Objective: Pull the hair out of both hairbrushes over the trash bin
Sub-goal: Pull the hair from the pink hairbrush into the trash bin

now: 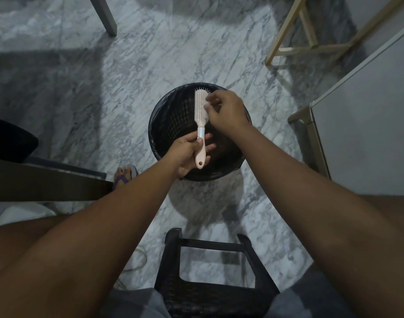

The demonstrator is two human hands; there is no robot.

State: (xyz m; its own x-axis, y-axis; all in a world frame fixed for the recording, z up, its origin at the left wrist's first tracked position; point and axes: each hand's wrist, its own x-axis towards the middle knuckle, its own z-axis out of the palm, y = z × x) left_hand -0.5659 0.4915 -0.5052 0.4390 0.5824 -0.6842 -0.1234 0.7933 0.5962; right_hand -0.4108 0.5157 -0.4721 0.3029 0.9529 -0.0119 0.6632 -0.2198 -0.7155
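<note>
A pale pink hairbrush (200,111) with a white neck is held upright over a round black trash bin (164,115) lined with a dark bag. My left hand (187,152) grips the brush's handle from below. My right hand (226,109) is at the bristle side of the brush head, fingertips pinched together against the bristles; whether any hair sits between them is too small to tell. Only one hairbrush is in view.
A black plastic stool (210,267) stands between my knees, just before the bin. A dark table edge (47,182) juts in at left, a white cabinet (368,125) at right, a wooden frame (295,49) at far right. The floor is grey marble.
</note>
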